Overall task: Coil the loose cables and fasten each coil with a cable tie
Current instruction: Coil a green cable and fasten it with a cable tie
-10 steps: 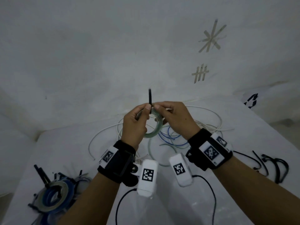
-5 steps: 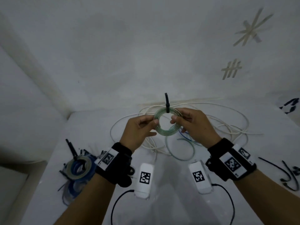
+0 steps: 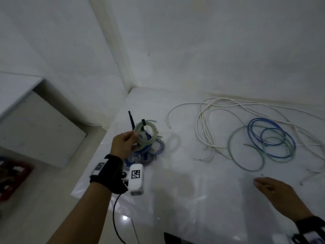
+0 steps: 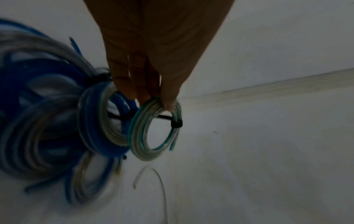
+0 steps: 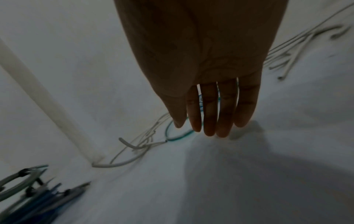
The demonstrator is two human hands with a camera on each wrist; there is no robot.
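Your left hand (image 3: pixel 123 147) is pinching a small green-and-white coil (image 4: pixel 155 131) at its top edge between fingertips and thumb, holding it above the pile (image 3: pixel 149 152) of blue and grey coils at the table's (image 3: pixel 184 199) left edge. A black tie (image 4: pixel 176 124) is cinching the coil, its tail pointing sideways. Your right hand (image 3: pixel 279 196) is hovering with fingers straight, holding nothing, near the loose cables (image 3: pixel 270 138), which are probably still untied.

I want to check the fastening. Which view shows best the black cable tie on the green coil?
The left wrist view: the cable tie wraps the green coil close up. The head view shows it small; the right wrist view, not at all.
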